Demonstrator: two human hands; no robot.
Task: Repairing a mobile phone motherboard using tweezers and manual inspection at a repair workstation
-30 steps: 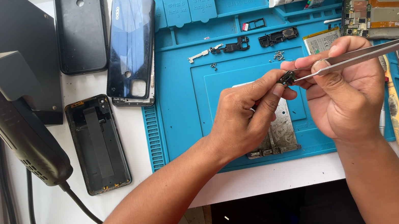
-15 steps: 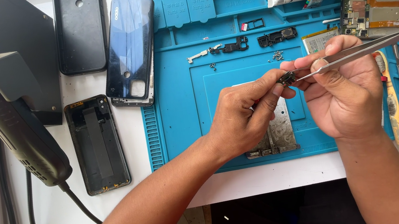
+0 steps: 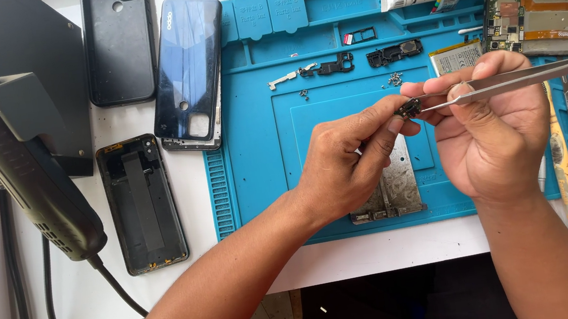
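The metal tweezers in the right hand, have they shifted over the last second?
Barely: the metal tweezers tilted their handle slightly up toward the open phone chassis, tips unmoved.

Your fingers [image 3: 387,124] hide most of the part [image 3: 407,108], too small to identify. The tweezers [image 3: 529,74] run off the right edge. Your left hand [image 3: 347,166] covers part of the plate [image 3: 394,192]. The heat gun [image 3: 0,138] is cut off top left.
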